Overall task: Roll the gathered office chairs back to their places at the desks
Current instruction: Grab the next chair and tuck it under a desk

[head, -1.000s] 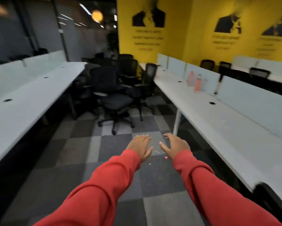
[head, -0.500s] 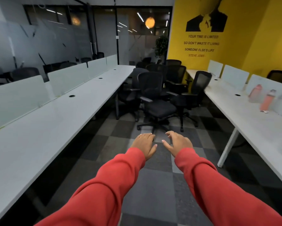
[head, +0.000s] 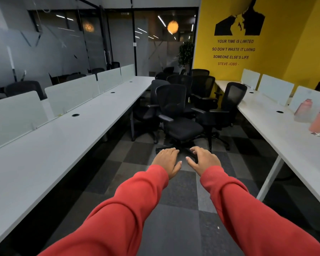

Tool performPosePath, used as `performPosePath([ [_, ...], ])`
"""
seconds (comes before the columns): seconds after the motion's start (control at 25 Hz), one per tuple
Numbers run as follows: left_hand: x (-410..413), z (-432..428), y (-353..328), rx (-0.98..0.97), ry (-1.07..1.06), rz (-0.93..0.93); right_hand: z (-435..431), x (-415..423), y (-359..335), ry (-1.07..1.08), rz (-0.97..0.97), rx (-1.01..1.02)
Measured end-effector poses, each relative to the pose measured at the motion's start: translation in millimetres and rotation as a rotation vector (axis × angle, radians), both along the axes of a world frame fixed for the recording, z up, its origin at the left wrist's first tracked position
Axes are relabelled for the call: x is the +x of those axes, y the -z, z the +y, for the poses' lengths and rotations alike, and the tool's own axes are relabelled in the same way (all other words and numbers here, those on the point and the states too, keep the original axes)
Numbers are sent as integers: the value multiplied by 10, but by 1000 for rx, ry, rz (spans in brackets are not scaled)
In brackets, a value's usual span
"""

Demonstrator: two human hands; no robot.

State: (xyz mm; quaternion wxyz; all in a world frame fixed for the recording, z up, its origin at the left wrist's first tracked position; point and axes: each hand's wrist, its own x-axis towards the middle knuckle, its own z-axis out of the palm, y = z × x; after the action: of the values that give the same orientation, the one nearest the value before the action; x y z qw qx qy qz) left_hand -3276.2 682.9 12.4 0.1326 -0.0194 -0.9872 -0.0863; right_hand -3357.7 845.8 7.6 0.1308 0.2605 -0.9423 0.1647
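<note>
Office chairs [head: 181,100], all black with mesh backs, padded seats and armrests, stood bunched together at the far end of the aisle between two long white benches, in front of a glass partition [head: 63,52] and beside a yellow wall [head: 285,58]. The left bench [head: 59,148] ran along the left side with frosted dividers [head: 70,95] on its far edge; one chair [head: 148,109] sat partly tucked against its end. The nearest chair [head: 175,117] faced the camera at a slight angle, its star base on the grey chequered carpet [head: 174,228]. Another chair [head: 229,106] stood just to the right of it, turned side-on, with several more packed behind. Both arms in red sleeves [head: 129,209] reached forward. The left hand [head: 166,160] was held palm down, fingers [head: 171,151] relaxed and together, holding nothing. The right hand [head: 204,159], just beside it, had its fingers [head: 195,150] loosely curled and also held nothing. Both hands lay short of the nearest chair, lined up with its base in the view but not touching it. The right bench [head: 292,150] carried two pinkish bottles [head: 319,121] near its dividers.
</note>
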Motion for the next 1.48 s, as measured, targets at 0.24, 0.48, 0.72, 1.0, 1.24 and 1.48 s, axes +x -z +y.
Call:
performPosePath([
  [0.24,-1303,138,-350,-30,-22,23,77,-1184,-197,-29,6,-25],
  [0.48,-2198,110,-447,-47,-57,79,51,-2077,-319,-65,49,18],
  [0.72,-2823,-281,-318,1,-110,61,-409,-2791,-221,-125,16,7],
  [1.0,-3942,-1104,-290,-45,-118,56,-1265,-3849,-165,-144,22,-8],
  [1.24,-4957,-1853,-354,-74,-111,30,-1985,-4850,-219,-119,-7,-43],
  [1.48,-5651,-2255,-112,-52,-112,-45,-2380,-5501,28,-114,-69,-32],
])
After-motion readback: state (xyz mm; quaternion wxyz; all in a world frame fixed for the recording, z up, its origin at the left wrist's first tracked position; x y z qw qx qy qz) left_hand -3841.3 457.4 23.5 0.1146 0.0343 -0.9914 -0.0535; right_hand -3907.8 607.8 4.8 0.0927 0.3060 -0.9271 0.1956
